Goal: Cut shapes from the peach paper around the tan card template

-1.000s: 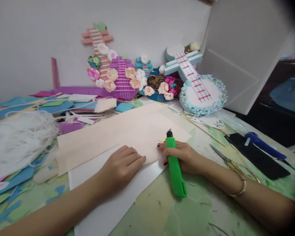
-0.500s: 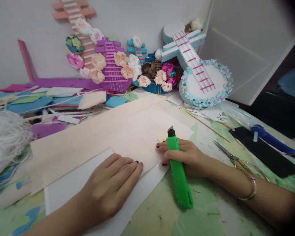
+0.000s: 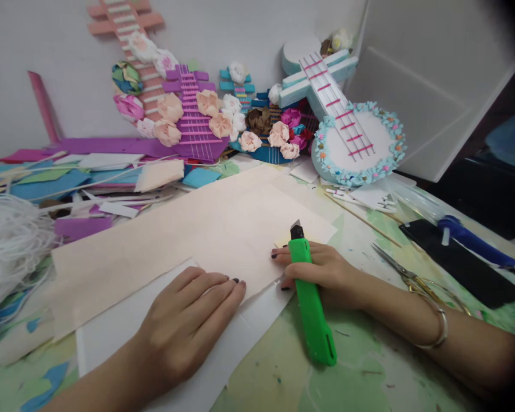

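A large pale peach sheet of paper (image 3: 167, 246) lies across the table, partly over a white sheet (image 3: 115, 326). My left hand (image 3: 189, 315) rests flat on both sheets, fingers stretched out and holding nothing. In my right hand (image 3: 321, 272) is a green utility knife (image 3: 309, 309), held under the thumb with its short blade pointing up and away from me. The fingers of that hand touch the right side of the peach sheet near its lower edge. Both palms are hidden.
Gold-handled scissors (image 3: 412, 280), a black strip (image 3: 463, 263) and a blue-handled glue gun (image 3: 476, 243) lie at the right. White cord (image 3: 17, 246) is heaped at the left beside coloured paper scraps (image 3: 68, 183). Decorated model instruments (image 3: 347, 131) lean at the back.
My left hand has slid very slightly left and toward me. My right hand keeps the utility knife in nearly the same place; the whole view has shifted a little.
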Available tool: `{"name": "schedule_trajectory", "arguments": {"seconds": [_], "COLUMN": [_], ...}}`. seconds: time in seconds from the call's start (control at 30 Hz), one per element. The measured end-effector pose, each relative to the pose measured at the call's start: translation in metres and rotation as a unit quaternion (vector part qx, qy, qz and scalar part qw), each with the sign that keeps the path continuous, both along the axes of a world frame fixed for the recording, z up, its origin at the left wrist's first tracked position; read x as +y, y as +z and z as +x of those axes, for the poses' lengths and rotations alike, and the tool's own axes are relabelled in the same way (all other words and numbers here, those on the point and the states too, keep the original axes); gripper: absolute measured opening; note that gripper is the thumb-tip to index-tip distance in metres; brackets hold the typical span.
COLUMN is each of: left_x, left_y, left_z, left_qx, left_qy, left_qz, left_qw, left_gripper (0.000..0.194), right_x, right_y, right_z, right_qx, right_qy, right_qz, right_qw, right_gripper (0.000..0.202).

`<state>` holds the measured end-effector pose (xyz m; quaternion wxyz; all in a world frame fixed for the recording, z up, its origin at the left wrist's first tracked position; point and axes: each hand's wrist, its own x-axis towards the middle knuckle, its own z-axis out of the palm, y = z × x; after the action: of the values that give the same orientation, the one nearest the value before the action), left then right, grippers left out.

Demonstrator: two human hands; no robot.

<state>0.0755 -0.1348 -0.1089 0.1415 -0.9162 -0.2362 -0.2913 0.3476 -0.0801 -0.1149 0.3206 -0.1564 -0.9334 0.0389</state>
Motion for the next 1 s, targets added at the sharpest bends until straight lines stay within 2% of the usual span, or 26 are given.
{"name": "schedule_trajectory", "arguments": {"seconds": [0.17, 0.43, 0.53, 0.67, 1.0], "left_x": [0.000, 0.002, -0.002, -0.006, -0.006], "left_y": [0.002, -0.004, -0.007, -0.008, -0.007], "left_z": [0.001, -0.013, -0.011, -0.005, -0.005], "left_qx": [-0.014, 0.023, -0.007, -0.042, -0.067], "left_qy": [-0.001, -0.005, 0.008, 0.023, 0.036], "left_qz": [0.017, 0.028, 0.003, -0.022, -0.005], "left_qw": [1.000, 0.999, 1.000, 0.999, 0.997], "left_gripper": [0.026, 0.027, 0.029, 0.031, 0.031], "right_x": [0.001, 0.003, 0.004, 0.007, 0.002], "right_y": [-0.004, -0.004, -0.003, -0.006, -0.002], "right_z": [0.000, 0.000, -0.003, -0.005, -0.001], "right_qx": [0.007, 0.027, 0.035, 0.083, 0.115], "right_qy": [-0.003, -0.011, -0.026, -0.013, -0.005], "right_qz": [0.013, 0.050, 0.080, 0.096, 0.105], "right_qw": [1.000, 0.998, 0.996, 0.992, 0.988], "right_gripper": [0.011, 0.016, 0.014, 0.018, 0.032]}}
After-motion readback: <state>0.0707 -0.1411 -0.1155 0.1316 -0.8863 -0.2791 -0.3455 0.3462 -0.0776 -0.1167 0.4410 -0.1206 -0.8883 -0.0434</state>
